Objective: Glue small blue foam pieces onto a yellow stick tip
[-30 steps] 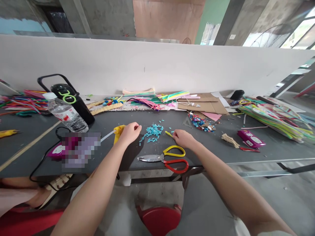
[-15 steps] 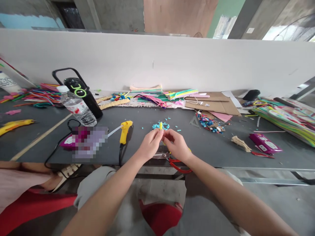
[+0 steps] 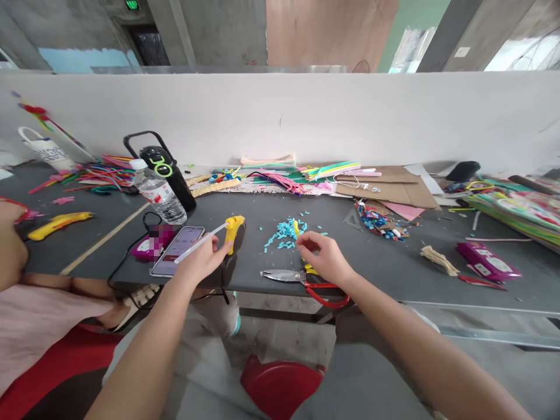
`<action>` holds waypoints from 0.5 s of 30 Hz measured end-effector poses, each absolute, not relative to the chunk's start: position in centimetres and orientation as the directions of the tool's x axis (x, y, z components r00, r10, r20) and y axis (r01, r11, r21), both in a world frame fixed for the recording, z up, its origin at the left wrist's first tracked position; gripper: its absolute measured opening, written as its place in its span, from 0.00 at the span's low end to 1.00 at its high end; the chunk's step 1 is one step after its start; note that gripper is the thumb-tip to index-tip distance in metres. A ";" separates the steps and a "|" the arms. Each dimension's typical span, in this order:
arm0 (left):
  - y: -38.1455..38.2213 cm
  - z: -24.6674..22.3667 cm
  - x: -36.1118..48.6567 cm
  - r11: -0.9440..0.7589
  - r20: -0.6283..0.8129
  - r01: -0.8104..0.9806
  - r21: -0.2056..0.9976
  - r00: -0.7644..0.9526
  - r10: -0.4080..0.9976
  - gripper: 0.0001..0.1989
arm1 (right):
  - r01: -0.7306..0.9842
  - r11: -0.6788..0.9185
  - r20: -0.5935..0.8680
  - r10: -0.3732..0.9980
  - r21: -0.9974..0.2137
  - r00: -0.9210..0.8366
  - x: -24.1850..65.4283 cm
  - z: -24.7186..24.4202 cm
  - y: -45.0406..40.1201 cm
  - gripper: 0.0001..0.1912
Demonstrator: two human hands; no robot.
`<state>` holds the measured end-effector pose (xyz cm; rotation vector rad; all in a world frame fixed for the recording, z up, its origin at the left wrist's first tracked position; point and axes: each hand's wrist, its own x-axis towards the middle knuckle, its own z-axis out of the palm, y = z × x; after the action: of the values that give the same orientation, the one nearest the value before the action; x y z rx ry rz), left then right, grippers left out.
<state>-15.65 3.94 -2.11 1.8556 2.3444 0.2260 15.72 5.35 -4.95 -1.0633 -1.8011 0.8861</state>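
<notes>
Moderately bright, soft indoor light. Strongest source upper right: washed-out white window area, highlights clipped. 1 small glowing green sign top left. Soft shadow right of the yellow plastic glue gun; faint sheen on the dark grey tabletop. Wide-angle distortion, edges stretched, far right smeared. Center usable, fine detail soft. 1 pixelated patch over the purple box, left side.

Two yellow plastic glue guns, two glossy purple packs are lying; one clear plastic bottle, one black handled bottle are standing.
</notes>
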 end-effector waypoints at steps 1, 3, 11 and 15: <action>4.1 -2.8 -15.9 0.183 0.039 0.963 0.200 -0.194 0.980 0.26 | 0.317 0.398 0.309 0.904 -0.861 -0.296 15.6 -5.1 5.3 0.06; 4.1 -4.1 -15.5 0.113 0.099 0.980 0.162 -0.130 0.987 0.23 | 0.325 0.413 0.312 0.895 -0.851 -0.319 15.4 -5.2 5.2 0.06; 2.5 -6.3 -12.5 -0.026 0.373 0.993 0.116 -0.019 0.928 0.13 | 0.371 0.410 0.280 0.891 -0.833 -0.357 15.3 -5.6 5.2 0.06; 1.7 -6.3 -12.8 -0.106 0.549 0.965 0.240 -0.045 0.834 0.09 | 0.381 0.388 0.278 0.908 -0.839 -0.313 16.0 -5.8 5.8 0.07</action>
<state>-12.85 1.71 -6.27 2.3078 2.2311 1.0019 15.95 5.77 -5.85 -1.1118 -1.8718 0.8598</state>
